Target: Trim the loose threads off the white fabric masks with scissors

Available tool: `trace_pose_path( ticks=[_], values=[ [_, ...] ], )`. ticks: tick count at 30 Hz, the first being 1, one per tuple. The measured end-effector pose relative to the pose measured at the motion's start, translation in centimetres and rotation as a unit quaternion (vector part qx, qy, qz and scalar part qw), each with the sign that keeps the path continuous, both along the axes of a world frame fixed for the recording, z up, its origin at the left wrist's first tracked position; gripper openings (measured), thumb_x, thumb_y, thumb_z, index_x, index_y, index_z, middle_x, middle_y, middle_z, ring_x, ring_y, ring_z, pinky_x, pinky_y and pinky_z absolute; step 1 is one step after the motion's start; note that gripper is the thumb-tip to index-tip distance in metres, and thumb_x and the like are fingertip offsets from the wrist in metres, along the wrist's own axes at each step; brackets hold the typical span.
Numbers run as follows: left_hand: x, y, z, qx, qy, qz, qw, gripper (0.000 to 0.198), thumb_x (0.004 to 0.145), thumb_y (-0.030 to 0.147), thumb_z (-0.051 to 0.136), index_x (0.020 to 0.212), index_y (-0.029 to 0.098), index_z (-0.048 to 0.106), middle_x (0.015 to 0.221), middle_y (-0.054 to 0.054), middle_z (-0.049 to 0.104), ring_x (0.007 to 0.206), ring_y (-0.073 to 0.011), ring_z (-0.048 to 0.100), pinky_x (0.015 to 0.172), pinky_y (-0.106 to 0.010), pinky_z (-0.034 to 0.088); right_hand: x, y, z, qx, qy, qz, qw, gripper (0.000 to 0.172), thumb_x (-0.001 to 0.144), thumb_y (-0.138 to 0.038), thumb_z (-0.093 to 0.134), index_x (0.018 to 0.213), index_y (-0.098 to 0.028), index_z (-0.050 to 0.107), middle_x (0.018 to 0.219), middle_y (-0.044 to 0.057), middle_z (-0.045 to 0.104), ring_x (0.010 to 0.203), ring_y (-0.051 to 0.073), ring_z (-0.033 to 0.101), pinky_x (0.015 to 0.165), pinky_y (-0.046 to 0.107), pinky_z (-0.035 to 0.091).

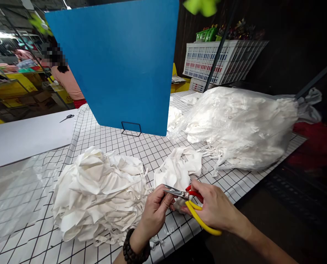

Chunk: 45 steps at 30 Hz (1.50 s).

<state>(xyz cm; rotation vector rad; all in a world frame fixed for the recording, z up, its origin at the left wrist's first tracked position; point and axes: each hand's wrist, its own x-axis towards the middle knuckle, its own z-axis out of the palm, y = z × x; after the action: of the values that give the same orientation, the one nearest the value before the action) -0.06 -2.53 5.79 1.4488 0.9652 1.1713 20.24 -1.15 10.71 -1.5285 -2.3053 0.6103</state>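
My right hand [214, 205] grips a pair of scissors [200, 216] with one red and one yellow handle. The blades point left and reach my left hand [156, 209], whose thumb and fingers pinch something at the blade tips, probably the edge of a white cloth piece [177, 170]; the fingers hide most of it. That cloth lies crumpled just beyond my hands. To the left rises a large pile of white cloth pieces [100, 194] with thin straps. Small white scraps [170, 231] are scattered on the table below my hands.
A clear plastic bag [243, 128] full of white cloth lies at the right. A blue board [119, 69] stands upright on a wire stand [131, 129]. Dark scissors [66, 118] rest on a white surface at left. Behind are a plastic crate [221, 62] and a person [68, 84].
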Motion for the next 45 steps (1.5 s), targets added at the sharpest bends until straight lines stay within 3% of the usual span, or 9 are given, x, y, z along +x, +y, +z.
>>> trace_pose_path(
  ticks=[12, 15, 19, 22, 32, 35, 39, 42, 45],
  values=[
    [-0.3, 0.1, 0.3, -0.013, 0.010, -0.022, 1.000, 0.028, 0.096, 0.033, 0.049, 0.081, 0.015, 0.064, 0.077, -0.003, 0.056, 0.061, -0.0117, 0.059, 0.060, -0.024, 0.046, 0.0, 0.0, -0.6, -0.014, 0.040, 0.005, 0.999, 0.041, 0.072, -0.043, 0.073, 0.070, -0.023, 0.036, 0.058, -0.006, 0.047, 0.051, 0.011, 0.038, 0.051, 0.025, 0.027],
    [-0.2, 0.2, 0.2, -0.021, 0.000, -0.022, 1.000, 0.028, 0.096, 0.034, 0.050, 0.083, 0.014, 0.066, 0.077, -0.003, 0.056, 0.065, -0.0128, 0.059, 0.064, -0.025, 0.046, 1.1, 0.7, -1.6, -0.068, 0.108, -0.004, 0.992, 0.042, 0.069, -0.043, 0.076, 0.070, -0.024, 0.038, 0.056, -0.008, 0.044, 0.050, 0.010, 0.035, 0.048, 0.024, 0.027],
    [-0.6, -0.1, 0.1, -0.022, -0.023, -0.025, 0.999, 0.029, 0.096, 0.035, 0.050, 0.083, 0.015, 0.065, 0.077, -0.003, 0.056, 0.072, -0.0151, 0.057, 0.069, -0.027, 0.043, 3.1, 3.8, -3.7, -0.151, 0.255, -0.070, 0.952, 0.039, 0.071, -0.046, 0.074, 0.077, -0.023, 0.043, 0.068, -0.005, 0.053, 0.059, 0.013, 0.048, 0.054, 0.024, 0.039],
    [-1.1, -0.9, 0.2, -0.011, -0.010, -0.034, 0.999, 0.030, 0.096, 0.036, 0.049, 0.081, 0.016, 0.065, 0.077, -0.004, 0.057, 0.076, -0.0161, 0.055, 0.072, -0.027, 0.040, 3.4, 6.9, -5.4, -0.153, 0.278, -0.128, 0.940, 0.040, 0.071, -0.048, 0.074, 0.079, -0.023, 0.043, 0.079, -0.001, 0.061, 0.071, 0.016, 0.058, 0.065, 0.028, 0.046],
    [-0.2, -4.0, -0.5, 0.004, 0.071, -0.096, 0.993, 0.036, 0.094, 0.041, 0.050, 0.075, 0.016, 0.067, 0.075, -0.007, 0.062, 0.074, -0.0171, 0.057, 0.073, -0.028, 0.039, -5.2, 12.5, -8.7, -0.139, 0.228, -0.154, 0.951, 0.041, 0.050, -0.023, 0.085, 0.063, -0.022, 0.046, 0.069, 0.002, 0.060, 0.078, 0.024, 0.059, 0.064, 0.029, 0.041],
    [-0.5, -4.1, -0.3, 0.024, 0.075, -0.080, 0.994, 0.033, 0.094, 0.038, 0.049, 0.074, 0.016, 0.065, 0.076, -0.007, 0.063, 0.075, -0.0174, 0.058, 0.073, -0.028, 0.040, -5.0, 13.6, -8.0, -0.114, 0.292, -0.170, 0.934, 0.037, 0.055, -0.027, 0.082, 0.064, -0.022, 0.047, 0.068, 0.002, 0.059, 0.075, 0.022, 0.058, 0.063, 0.029, 0.042],
    [-1.7, -3.6, 0.3, 0.061, 0.049, 0.000, 0.997, 0.027, 0.096, 0.031, 0.047, 0.080, 0.018, 0.064, 0.085, -0.007, 0.063, 0.082, -0.0180, 0.059, 0.077, -0.029, 0.041, -0.9, 13.6, -4.3, -0.037, 0.429, -0.191, 0.882, 0.035, 0.067, -0.047, 0.070, 0.081, -0.023, 0.048, 0.079, -0.002, 0.057, 0.069, 0.016, 0.056, 0.062, 0.028, 0.046],
    [-2.4, -3.1, 0.5, 0.097, 0.043, 0.044, 0.993, 0.024, 0.095, 0.028, 0.047, 0.081, 0.019, 0.063, 0.092, -0.007, 0.064, 0.086, -0.0186, 0.059, 0.079, -0.029, 0.041, 3.4, 10.9, -1.8, 0.011, 0.502, -0.205, 0.840, 0.034, 0.071, -0.048, 0.067, 0.088, -0.025, 0.048, 0.083, -0.004, 0.055, 0.072, 0.013, 0.057, 0.065, 0.026, 0.047],
    [-2.6, -2.9, 0.1, 0.101, 0.057, 0.042, 0.992, 0.023, 0.095, 0.027, 0.047, 0.079, 0.019, 0.063, 0.089, -0.007, 0.065, 0.085, -0.0186, 0.060, 0.078, -0.029, 0.041, 7.3, 6.7, -2.1, -0.040, 0.540, -0.213, 0.813, 0.031, 0.067, -0.039, 0.076, 0.085, -0.023, 0.057, 0.078, -0.003, 0.057, 0.067, 0.013, 0.057, 0.058, 0.024, 0.047]
  ],
)
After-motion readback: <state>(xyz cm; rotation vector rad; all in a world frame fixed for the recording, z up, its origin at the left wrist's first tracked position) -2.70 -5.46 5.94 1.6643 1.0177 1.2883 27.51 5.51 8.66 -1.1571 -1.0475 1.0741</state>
